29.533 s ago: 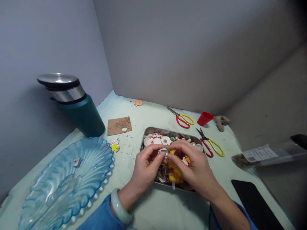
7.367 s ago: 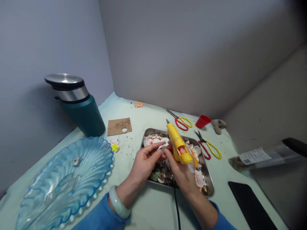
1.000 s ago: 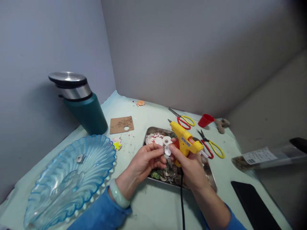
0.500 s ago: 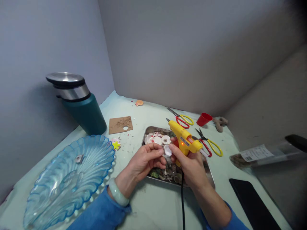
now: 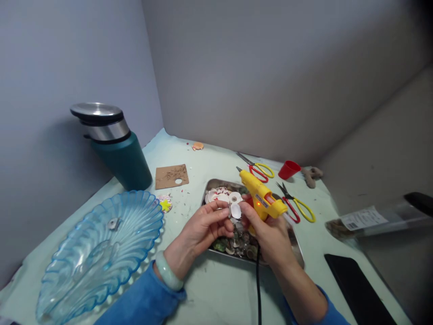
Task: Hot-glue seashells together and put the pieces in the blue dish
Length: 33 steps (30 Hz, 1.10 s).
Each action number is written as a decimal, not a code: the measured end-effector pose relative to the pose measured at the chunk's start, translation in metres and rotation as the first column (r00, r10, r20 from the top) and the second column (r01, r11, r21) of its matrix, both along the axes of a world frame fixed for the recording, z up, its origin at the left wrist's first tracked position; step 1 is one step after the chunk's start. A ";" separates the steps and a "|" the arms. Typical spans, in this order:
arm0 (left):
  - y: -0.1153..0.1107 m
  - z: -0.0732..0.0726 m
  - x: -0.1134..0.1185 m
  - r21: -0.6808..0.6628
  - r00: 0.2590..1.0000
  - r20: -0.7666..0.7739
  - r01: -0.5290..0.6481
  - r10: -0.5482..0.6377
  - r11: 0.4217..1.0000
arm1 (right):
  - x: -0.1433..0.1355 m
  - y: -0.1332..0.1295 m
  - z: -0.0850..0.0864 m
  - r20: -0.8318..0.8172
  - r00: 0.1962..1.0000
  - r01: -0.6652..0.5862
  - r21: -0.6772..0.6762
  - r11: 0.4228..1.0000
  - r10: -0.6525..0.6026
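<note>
A small white round piece (image 5: 236, 211), like a shell or a petal, is pinched by the fingertips of my left hand (image 5: 206, 225). My right hand (image 5: 272, 237) grips a yellow hot glue gun (image 5: 262, 194) with a glowing orange light, its nozzle pointing up and away to the left. The right thumb reaches close to the white piece; whether it touches cannot be made out. Under both hands stands a metal tray (image 5: 299, 253) of shells and stone-like bits. More white discs (image 5: 234, 197) lie at its far left side. My palms hide part of the tray.
On the left are a blue scalloped glass dish (image 5: 135, 266) and a teal bottle (image 5: 125, 158). Brown cardboard (image 5: 165, 177) lies behind. Two scissors (image 5: 264, 170), (image 5: 304, 210) and a red cup (image 5: 289, 169) sit at the back right. A black flat object (image 5: 358, 289) lies right; a black cord (image 5: 259, 289) runs toward me.
The white piece has turned a little and sits slightly higher between my fingers. Both hands and the glue gun keep nearly the same place; the whole view has shifted slightly.
</note>
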<state>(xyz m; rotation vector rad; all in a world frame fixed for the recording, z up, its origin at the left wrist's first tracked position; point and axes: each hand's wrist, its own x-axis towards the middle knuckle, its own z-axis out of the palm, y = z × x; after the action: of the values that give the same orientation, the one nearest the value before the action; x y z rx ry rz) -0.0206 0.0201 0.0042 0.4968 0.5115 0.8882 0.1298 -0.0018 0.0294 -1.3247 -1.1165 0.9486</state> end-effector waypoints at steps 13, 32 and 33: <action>0.002 -0.002 0.002 -0.046 0.987 0.003 -0.163 0.163 0.986 | 0.060 -0.024 -0.003 0.165 0.929 -0.318 -0.100 0.943 0.331; 0.001 0.001 0.004 -0.046 0.982 -0.026 -0.190 0.189 0.981 | 0.056 -0.023 0.001 0.608 0.681 -0.445 -0.100 0.890 0.409; 0.001 0.001 0.004 -0.048 0.981 -0.024 -0.193 0.192 0.980 | 0.056 -0.023 0.001 0.608 0.681 -0.448 -0.095 0.889 0.408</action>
<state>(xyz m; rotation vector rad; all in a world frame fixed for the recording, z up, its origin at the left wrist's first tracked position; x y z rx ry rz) -0.0164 0.0216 0.0055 0.4154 0.6049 1.0541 0.1857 -0.0245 0.0308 -1.3864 -2.0259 0.8063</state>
